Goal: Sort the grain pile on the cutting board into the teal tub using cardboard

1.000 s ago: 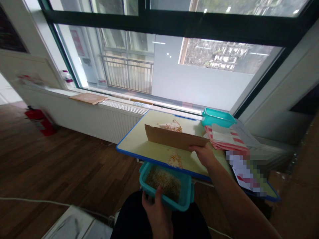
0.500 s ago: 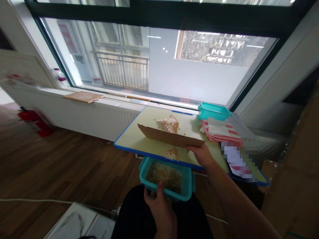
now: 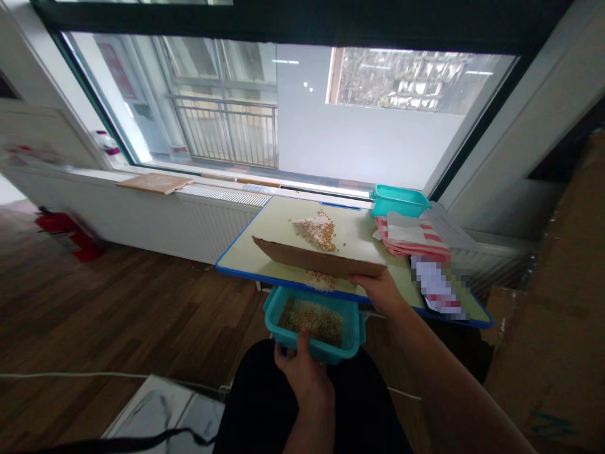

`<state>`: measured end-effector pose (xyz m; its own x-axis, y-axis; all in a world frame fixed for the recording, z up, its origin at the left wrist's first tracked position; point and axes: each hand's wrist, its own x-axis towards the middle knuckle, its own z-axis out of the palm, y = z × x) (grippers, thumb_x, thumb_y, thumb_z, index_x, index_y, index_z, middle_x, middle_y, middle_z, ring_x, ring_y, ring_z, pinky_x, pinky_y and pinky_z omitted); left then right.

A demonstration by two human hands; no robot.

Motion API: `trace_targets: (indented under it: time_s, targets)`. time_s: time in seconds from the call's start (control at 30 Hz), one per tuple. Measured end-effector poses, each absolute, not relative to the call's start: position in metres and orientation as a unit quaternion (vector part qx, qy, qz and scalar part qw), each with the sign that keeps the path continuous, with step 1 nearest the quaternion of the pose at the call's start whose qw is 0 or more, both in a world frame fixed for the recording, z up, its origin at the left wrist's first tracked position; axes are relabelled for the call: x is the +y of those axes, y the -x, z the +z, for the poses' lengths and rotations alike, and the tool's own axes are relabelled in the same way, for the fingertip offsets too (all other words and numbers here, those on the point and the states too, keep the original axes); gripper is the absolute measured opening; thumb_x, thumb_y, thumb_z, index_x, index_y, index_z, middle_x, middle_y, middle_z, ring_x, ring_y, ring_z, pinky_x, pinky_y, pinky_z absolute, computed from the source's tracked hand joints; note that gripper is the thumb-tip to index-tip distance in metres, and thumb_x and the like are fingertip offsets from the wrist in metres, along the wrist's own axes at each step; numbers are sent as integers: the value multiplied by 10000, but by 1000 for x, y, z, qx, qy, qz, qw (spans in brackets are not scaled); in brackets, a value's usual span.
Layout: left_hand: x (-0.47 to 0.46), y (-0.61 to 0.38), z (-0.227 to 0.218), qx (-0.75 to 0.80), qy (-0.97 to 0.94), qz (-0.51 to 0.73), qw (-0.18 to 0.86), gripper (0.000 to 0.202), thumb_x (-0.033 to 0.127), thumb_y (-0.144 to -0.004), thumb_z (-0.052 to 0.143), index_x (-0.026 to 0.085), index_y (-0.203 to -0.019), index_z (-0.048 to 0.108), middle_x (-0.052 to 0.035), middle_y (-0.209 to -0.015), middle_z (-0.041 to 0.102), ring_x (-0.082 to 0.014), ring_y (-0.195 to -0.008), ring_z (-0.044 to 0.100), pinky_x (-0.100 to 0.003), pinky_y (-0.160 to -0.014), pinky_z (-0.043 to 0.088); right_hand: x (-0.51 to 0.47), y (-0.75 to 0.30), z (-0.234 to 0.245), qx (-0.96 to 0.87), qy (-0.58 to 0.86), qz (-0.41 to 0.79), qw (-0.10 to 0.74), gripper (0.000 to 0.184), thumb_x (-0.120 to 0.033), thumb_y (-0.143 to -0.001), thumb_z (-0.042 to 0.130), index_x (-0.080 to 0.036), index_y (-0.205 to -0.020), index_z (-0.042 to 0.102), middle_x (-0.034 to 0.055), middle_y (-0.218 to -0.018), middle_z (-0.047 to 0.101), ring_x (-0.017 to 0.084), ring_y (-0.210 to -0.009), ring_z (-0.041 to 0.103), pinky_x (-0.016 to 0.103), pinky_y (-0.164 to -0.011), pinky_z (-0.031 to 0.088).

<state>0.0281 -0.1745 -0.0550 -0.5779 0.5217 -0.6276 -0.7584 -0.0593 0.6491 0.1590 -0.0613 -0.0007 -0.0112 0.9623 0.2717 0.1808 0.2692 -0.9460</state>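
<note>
My left hand (image 3: pixel 305 369) is closed on the near rim of a teal plastic tub (image 3: pixel 350 343), thumb over the edge. Mixed grains (image 3: pixel 312 321) cover the tub's bottom. The tub is just below the front edge of a pale yellow table (image 3: pixel 246 252) with a blue border. Between its fingers and thumb, my right hand (image 3: pixel 378 290) grips the right end of a long strip of cardboard (image 3: pixel 312 260), which stands on edge across the tabletop. A small heap of grain (image 3: pixel 321 281) lies on the near side of the strip, and a larger pile (image 3: pixel 316 230) lies beyond it.
At the table's back right stands a second teal tub (image 3: pixel 401 203), near folded red-and-white cloths (image 3: pixel 411 234) and a blurred-out flat item (image 3: pixel 437 287). Large cardboard (image 3: pixel 543 302) rises on the right. A radiator (image 3: pixel 198 217) runs under the window; a fire extinguisher (image 3: pixel 70 233) stands left.
The cardboard strip is slightly nearer the table's front edge, and the small heap on its near side is closer to that edge. The view has shifted a little. Both hands keep their hold.
</note>
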Motion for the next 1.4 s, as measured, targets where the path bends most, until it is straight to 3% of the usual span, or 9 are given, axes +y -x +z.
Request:
trace_targets:
  time_s: [0.13,0.3,0.53,0.77,1.07,1.27,1.4]
  targets:
    - [-174,-30,-57,516,108,727,441,799,317,-657,746,249,-1322,310,-122,-1215,568,-235,-972,632,-374,-734,555,-67,-158,2,-613,462,379,516,242,-178,-572,686,-195,-808,735,-23,-754,709,182,-710,616,286,-658,481]
    - [-173,-32,-59,517,106,727,438,793,320,-656,746,258,-1315,309,-116,-1193,582,-252,-980,631,-419,-758,550,-75,-158,4,-619,467,374,509,192,-170,-579,686,-192,-765,729,-27,-697,696,175,-669,612,272,-622,478]
    - [-174,-33,-58,511,105,731,441,765,325,-651,751,260,-1287,332,-120,-1210,564,-252,-978,632,-417,-739,556,-83,-157,-3,-594,467,390,526,215,-193,-565,717,-191,-780,726,-32,-691,691,166,-640,603,276,-619,491]
    - [-174,-35,-60,511,101,735,435,719,301,-659,743,244,-1264,357,-113,-1195,574,-256,-1039,606,-441,-825,526,-85,-159,-7,-577,475,403,529,191,-201,-549,741,-194,-738,716,-31,-703,691,170,-659,606,281,-643,498]
    - [-172,-35,-56,503,103,741,433,743,294,-658,739,243,-1283,339,-110,-1165,598,-246,-953,641,-414,-755,549,-88,-159,-7,-587,457,402,533,210,-207,-555,736,-200,-764,722,-32,-689,689,163,-631,606,284,-640,502]
    - [-170,-33,-55,495,112,747,430,708,269,-660,738,236,-1262,367,-131,-1268,542,-246,-1002,623,-415,-790,540,-90,-158,-5,-590,466,400,525,181,-242,-557,729,-194,-731,719,-20,-682,687,180,-673,622,298,-665,507]
    - [-170,-33,-55,494,113,743,437,719,279,-665,734,250,-1272,349,-137,-1306,511,-249,-986,630,-396,-724,558,-90,-160,-6,-580,482,391,527,178,-265,-547,733,-188,-706,710,-19,-645,666,183,-661,613,302,-649,512]
